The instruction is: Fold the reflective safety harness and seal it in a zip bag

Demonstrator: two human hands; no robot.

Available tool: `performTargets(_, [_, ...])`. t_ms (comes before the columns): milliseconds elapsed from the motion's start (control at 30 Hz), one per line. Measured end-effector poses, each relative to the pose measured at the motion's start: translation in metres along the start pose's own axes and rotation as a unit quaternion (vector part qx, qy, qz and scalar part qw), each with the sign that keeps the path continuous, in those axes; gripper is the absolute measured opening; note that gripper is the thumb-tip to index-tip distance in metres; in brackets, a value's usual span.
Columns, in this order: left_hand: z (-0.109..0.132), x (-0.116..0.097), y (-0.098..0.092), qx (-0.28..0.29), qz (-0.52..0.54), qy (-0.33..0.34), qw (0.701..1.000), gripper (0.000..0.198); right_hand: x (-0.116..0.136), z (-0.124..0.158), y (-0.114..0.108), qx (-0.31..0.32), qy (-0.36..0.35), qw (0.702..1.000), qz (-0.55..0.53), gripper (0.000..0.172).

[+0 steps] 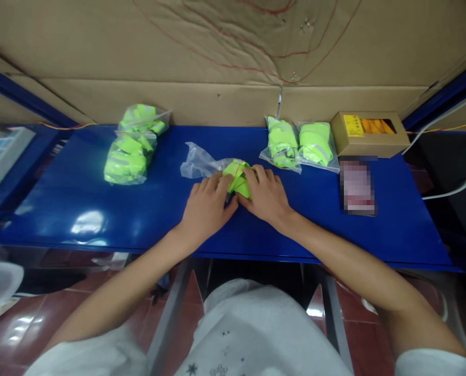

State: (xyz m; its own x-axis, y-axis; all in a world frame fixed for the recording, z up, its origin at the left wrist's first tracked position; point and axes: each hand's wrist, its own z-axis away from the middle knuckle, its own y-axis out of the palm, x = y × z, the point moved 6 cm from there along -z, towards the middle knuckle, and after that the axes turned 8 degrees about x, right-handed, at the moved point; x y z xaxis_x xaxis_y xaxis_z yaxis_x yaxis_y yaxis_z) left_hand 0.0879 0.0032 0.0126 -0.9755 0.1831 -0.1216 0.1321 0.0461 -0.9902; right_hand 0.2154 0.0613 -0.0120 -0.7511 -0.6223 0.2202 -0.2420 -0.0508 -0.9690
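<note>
My left hand (pixel 206 207) and my right hand (pixel 267 196) meet at the middle of the blue table (pixel 99 214). Both are closed around a folded neon-green vest (pixel 238 177) with a thin band round it. The vest's far end sits at the mouth of a clear plastic bag (pixel 198 163), which lies crumpled to the left behind my fingers. My fingers hide the near part of the vest.
A pile of bagged green vests (pixel 133 146) lies at the back left. Two more bagged vests (pixel 300 145) lie at the back right, beside a cardboard box (pixel 368 133). A small pinkish item (pixel 357 187) lies right of my hands. Cardboard lines the wall behind.
</note>
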Motion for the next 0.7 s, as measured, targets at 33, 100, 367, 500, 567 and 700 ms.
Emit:
performTargets(33, [0.0, 0.003, -0.006, -0.008, -0.007, 0.008, 1.0, 0.04, 0.0, 0.0, 0.001, 0.002, -0.003, 1.0, -0.003, 0.058])
performTargets(100, [-0.002, 0.012, -0.019, -0.019, -0.004, 0.045, 0.999, 0.036, -0.001, 0.0, 0.002, 0.008, -0.01, 1.0, -0.005, 0.057])
performTargets(367, [-0.05, 0.058, -0.004, 0.158, -0.011, 0.249, 0.955, 0.114, 0.0, -0.003, 0.004, -0.02, -0.07, 0.997, -0.019, 0.054])
performTargets(500, [-0.065, 0.059, 0.016, 0.175, 0.009, 0.29, 0.941, 0.11, -0.002, -0.003, 0.007, -0.016, -0.109, 0.993, -0.028, 0.059])
performTargets(567, [-0.066, 0.054, 0.02, 0.152, 0.015, 0.301, 0.941, 0.108, -0.003, -0.004, 0.008, -0.02, -0.128, 0.991, -0.041, 0.059])
performTargets(700, [-0.061, 0.047, 0.023, 0.124, 0.026, 0.291, 0.948, 0.101, -0.006, -0.006, 0.011, -0.032, -0.163, 0.983, -0.08, 0.056])
